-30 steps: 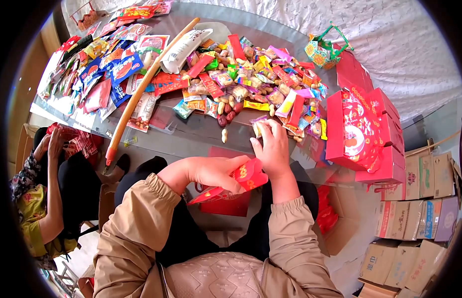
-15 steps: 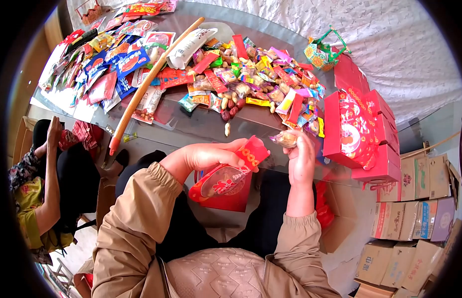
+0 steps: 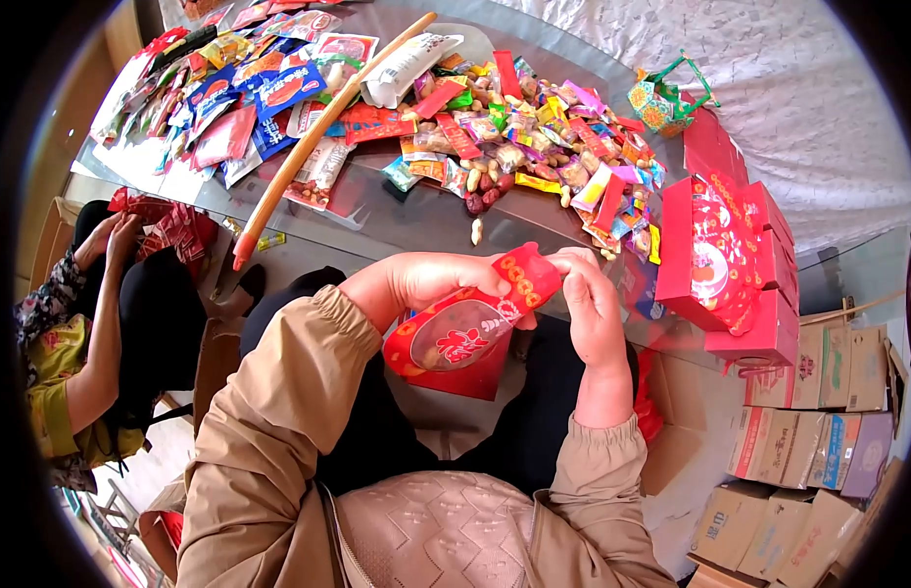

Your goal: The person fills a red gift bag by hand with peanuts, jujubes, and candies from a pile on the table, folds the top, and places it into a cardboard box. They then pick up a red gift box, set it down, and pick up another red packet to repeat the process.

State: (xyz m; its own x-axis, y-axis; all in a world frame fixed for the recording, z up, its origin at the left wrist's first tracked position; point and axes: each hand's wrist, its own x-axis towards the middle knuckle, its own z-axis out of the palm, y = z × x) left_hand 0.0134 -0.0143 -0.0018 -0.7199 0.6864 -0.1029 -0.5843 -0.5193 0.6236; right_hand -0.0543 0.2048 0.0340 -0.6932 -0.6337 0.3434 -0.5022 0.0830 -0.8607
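The red pouch [image 3: 455, 338] with the oval window is held in the air over the person's lap, just off the near edge of the surface [image 3: 534, 218]. Its long axis runs on a slant: the rounded bottom points low and left, towards the left forearm, and the mouth end, with its gold ring pattern, points up and right, straight at the right hand [image 3: 595, 318].

The left hand [image 3: 416, 279] is closed on the pouch near the mouth, thumb across the front face, the other fingers mostly out of sight behind. The right hand is the nearer one to the mouth itself — its fingers are bent in and drawn close together right at the corner of that end. Whether they pinch the rim or have a small thing between them is hidden, so I cannot tell. Through the window some pale brownish contents show.

Beyond the pouch, a single peanut [image 3: 477, 231] lies by the near edge, with a few red dates [image 3: 482, 199] a little farther in — beside the heap of wrapped sweets [image 3: 514, 155] that spreads towards the far edge. To the right of that heap, red boxes [image 3: 684, 257] stand at the right end of the surface.
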